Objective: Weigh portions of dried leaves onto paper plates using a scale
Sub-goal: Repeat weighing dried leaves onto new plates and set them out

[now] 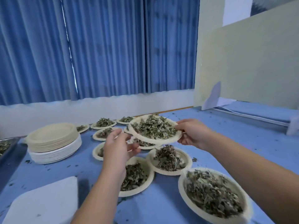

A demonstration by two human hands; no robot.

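**Filled plate in transit to the set-down area**

Head view: The right hand [193, 134] pinches the right rim of a round cream paper plate heaped with dried green leaves [154, 130], thumb over the rim and fingers under it, and carries it above the blue-covered bench [226, 143]. The left hand [118, 147] sits at the plate's left edge with fingers loosely curled and partly spread; whether it actually touches the rim cannot be told, as that edge is blurred. The carried plate hangs over a group of filled cream paper plates [169, 159] already laid out — some touching, a few overlapping — running from the near right corner back toward the blue pleated curtain [97, 49]. A tall stack of empty cream and white paper plates [53, 143] stands to the left, well apart from the carried plate, and the corner of a metal tray holding leaves [6, 146] shows at the far left edge. A white flat slab [47, 202] lies near left; whether it is the scale cannot be told.

Judgement: the portion appears already weighed and is at the placing step. The next move calls for a level set-down on a free patch of bench — the heap is loose and high, so any tilt would shed leaves onto neighbouring portions.
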